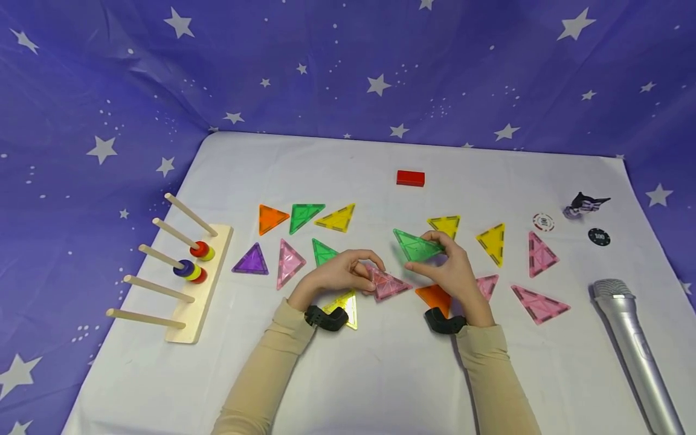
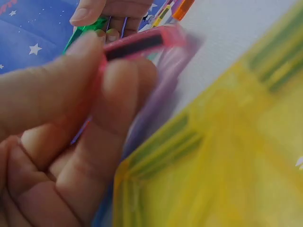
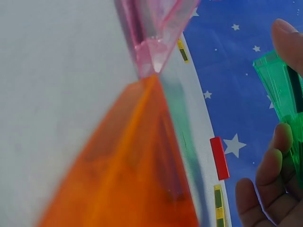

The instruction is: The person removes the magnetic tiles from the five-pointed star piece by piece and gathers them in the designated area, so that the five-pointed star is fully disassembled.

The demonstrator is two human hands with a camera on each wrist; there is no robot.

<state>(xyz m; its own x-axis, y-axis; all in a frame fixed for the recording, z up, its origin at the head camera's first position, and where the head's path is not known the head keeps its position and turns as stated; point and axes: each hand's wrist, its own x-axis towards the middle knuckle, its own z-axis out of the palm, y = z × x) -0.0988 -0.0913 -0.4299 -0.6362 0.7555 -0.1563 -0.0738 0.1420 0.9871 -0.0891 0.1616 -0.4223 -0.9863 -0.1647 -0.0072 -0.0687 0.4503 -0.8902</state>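
Note:
My left hand [image 1: 345,272] pinches a pink triangular magnetic tile [image 1: 390,286] between thumb and fingers at its left end, low over the table. In the left wrist view the tile's edge [image 2: 137,46] shows a dark magnet strip. To the right, my right hand [image 1: 448,266] grips a green triangular tile [image 1: 415,246], raised and tilted; the right wrist view shows the green tile [image 3: 279,90] between thumb and fingers. A yellow tile [image 1: 350,311] lies under the left wrist. Beside the right wrist is an orange tile [image 1: 435,297], partly covered. Another green tile [image 1: 323,251] lies behind the left hand.
More triangular tiles lie left, such as a purple tile [image 1: 251,260], and right, such as a pink tile [image 1: 538,304]. A wooden peg stand [image 1: 209,284] with rings stands left. A red block [image 1: 410,178] lies at the back; a silver microphone [image 1: 633,338], poker chips [image 1: 599,237] and a small figure [image 1: 584,206] lie right.

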